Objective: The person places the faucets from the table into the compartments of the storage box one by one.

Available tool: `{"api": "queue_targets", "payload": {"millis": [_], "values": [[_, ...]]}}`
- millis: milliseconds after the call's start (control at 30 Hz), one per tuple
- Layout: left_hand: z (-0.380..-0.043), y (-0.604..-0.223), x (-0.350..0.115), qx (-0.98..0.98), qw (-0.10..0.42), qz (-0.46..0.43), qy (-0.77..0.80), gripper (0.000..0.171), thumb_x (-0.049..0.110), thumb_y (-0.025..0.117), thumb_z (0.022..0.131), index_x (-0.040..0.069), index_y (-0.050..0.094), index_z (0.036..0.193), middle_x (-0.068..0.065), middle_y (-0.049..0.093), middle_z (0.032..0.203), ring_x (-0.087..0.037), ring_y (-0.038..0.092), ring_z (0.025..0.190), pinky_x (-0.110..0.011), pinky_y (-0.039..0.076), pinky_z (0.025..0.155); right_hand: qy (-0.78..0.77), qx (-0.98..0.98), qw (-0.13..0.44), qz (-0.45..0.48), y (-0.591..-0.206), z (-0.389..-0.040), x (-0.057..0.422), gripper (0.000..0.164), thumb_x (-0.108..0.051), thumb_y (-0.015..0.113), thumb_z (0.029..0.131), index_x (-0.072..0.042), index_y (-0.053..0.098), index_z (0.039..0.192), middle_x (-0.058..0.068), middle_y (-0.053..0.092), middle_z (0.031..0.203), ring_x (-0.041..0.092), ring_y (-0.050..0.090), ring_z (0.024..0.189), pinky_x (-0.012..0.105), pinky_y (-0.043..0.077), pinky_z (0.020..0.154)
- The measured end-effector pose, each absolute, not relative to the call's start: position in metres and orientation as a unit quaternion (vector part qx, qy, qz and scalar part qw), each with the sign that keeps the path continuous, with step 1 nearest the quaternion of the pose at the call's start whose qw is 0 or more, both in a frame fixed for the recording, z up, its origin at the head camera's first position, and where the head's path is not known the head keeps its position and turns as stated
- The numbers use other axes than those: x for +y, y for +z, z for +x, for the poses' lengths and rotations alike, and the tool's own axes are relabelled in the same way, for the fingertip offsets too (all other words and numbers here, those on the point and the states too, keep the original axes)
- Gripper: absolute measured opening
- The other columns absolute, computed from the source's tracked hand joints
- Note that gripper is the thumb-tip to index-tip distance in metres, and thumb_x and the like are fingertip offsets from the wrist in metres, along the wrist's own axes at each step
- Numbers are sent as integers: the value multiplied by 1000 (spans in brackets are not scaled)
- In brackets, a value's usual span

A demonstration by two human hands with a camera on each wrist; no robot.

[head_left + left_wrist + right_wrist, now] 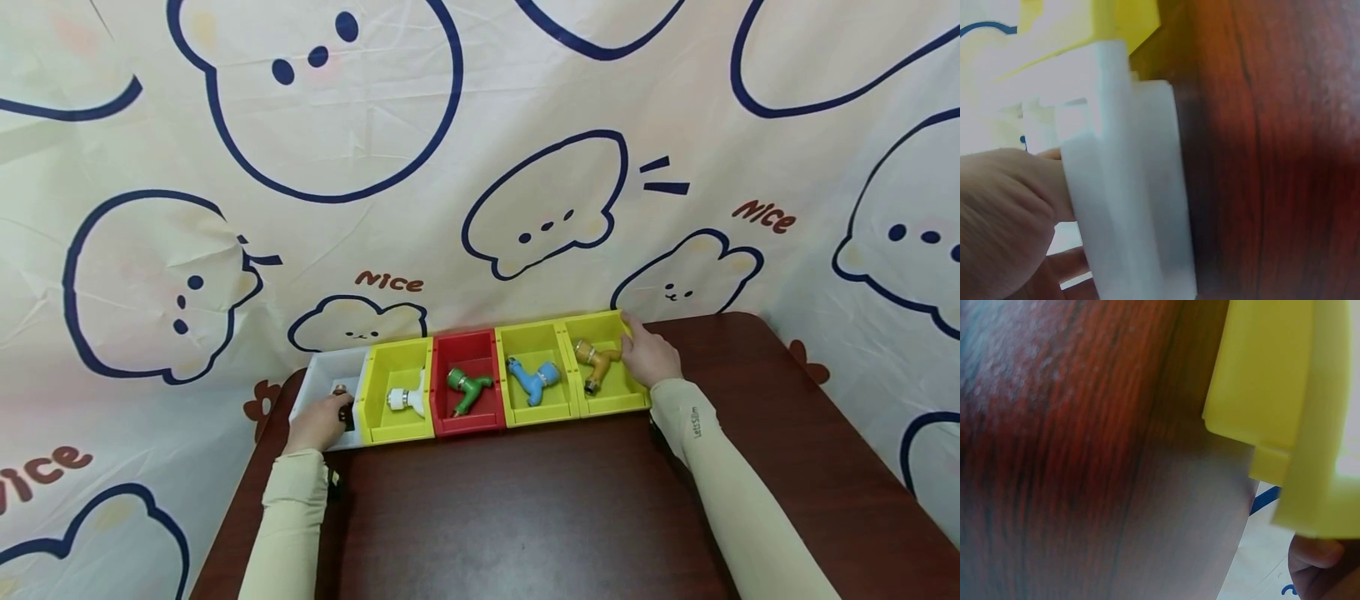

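Five open bins stand joined in a row, each with a tap in it. My left hand grips the left end of the white bin, beside a dark tap that it partly hides. My right hand holds the right wall of the end yellow bin, where a mustard tap lies. Between them are a white tap in a yellow bin, a green tap in the red bin and a blue tap in another yellow bin.
The bins stand at the back of a dark brown table. Right behind them hangs a pale cloth with cartoon outlines. Bare tabletop shows in front of the row and to its right.
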State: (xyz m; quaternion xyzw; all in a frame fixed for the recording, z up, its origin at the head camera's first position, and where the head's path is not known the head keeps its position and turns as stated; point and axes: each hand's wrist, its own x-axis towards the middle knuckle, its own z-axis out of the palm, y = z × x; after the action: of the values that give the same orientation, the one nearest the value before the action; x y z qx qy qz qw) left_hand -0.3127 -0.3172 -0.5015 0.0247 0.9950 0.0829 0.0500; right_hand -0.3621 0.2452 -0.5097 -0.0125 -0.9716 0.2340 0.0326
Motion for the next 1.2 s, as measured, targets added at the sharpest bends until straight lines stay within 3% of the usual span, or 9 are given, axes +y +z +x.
{"api": "queue_targets", "payload": {"millis": [367,1200], "values": [[-307,-498,-319,991,50,47,112,45,3,58,85,6,58,130,-23,60,122,-39,56,110,-58,44,90,236,-971,34,-12,-511,-364,244,52,-30,34,102,-21,24,153,7,47,56,22,42,46,36,35,46],[-299,-508,-323,990,-26,51,133,45,8,56,90,5,53,135,-23,57,125,-42,54,114,-58,44,92,228,-973,24,-4,-510,-363,247,54,-32,33,102,-21,22,154,8,49,57,22,45,47,36,37,45]]}}
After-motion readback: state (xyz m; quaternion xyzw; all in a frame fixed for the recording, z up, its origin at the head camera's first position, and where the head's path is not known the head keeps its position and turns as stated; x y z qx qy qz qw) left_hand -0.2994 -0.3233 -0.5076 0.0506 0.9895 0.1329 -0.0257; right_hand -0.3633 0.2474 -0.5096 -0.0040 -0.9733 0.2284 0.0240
